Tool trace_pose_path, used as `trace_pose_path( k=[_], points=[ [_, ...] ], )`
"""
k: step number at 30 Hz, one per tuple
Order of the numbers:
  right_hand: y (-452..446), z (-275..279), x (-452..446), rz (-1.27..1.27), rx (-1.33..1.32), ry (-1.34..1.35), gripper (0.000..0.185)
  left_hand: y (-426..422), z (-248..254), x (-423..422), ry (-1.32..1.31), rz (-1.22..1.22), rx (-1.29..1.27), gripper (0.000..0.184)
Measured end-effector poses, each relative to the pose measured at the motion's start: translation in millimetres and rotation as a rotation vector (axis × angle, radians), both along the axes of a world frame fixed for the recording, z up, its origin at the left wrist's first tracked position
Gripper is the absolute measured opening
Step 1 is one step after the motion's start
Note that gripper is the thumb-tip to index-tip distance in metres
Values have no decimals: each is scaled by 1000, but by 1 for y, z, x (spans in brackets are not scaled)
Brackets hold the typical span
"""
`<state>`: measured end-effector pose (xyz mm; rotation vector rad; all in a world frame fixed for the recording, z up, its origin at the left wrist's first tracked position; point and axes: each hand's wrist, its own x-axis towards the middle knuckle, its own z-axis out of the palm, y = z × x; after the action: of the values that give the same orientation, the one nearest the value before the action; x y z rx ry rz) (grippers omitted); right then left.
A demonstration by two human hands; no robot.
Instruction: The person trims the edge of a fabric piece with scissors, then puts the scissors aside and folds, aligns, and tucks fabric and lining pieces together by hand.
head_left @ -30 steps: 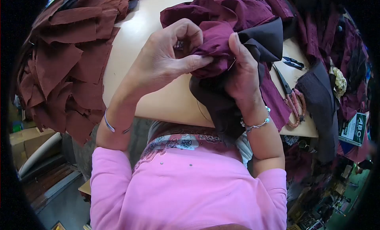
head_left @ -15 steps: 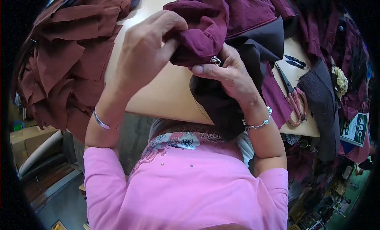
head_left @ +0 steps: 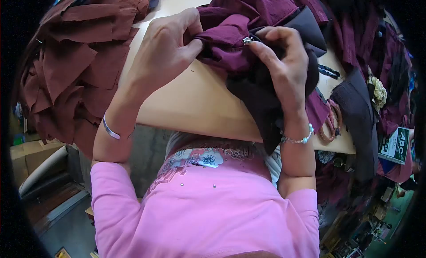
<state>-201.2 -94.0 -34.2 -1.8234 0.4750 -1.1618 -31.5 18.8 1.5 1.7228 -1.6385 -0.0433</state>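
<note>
A maroon garment (head_left: pixel 235 53) lies bunched across the far part of the table, with black fabric (head_left: pixel 253 91) hanging from it over the front edge. My left hand (head_left: pixel 166 51) is closed in a pinch on the left end of a maroon fold. At the other end of that fold sits a metal zipper slider (head_left: pixel 248 40). My right hand (head_left: pixel 286 58) is closed on the slider with thumb and bent fingers; the fingertips are partly hidden. Between the two hands the fold is stretched roughly level.
Brown cut fabric pieces (head_left: pixel 71 71) are heaped at the left. Right of the garment lie scissors (head_left: pixel 330 122) with wrapped handles, partly covered, and small black thread snips (head_left: pixel 328 71). A dark cloth strip (head_left: pixel 357 111) drapes over the table's right edge, near a green-and-white box (head_left: pixel 396 145).
My right hand has moved up and right, changing from holding the cloth below the slider to pinching at it. The fold between my hands is drawn straighter, and the black fabric has shifted right.
</note>
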Motion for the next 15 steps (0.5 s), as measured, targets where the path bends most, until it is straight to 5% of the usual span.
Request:
trace_pose_path(
  k=[3, 6, 9, 15],
  points=[
    [10, 12, -4, -35, -657, -123, 30, -3, 5, -1, -25, -25, 22, 9],
    [38, 27, -6, 0, -870, 339, 30, -9, 14, -7, -29, -55, 66, 9],
    [36, 18, 0, -201, -1109, 404, 23, -18, 12, -11, -93, -134, 12, 11],
    [55, 19, -6, -170, -1203, 360, 18, -21, 17, -17, -110, -158, -47, 10]
  ],
)
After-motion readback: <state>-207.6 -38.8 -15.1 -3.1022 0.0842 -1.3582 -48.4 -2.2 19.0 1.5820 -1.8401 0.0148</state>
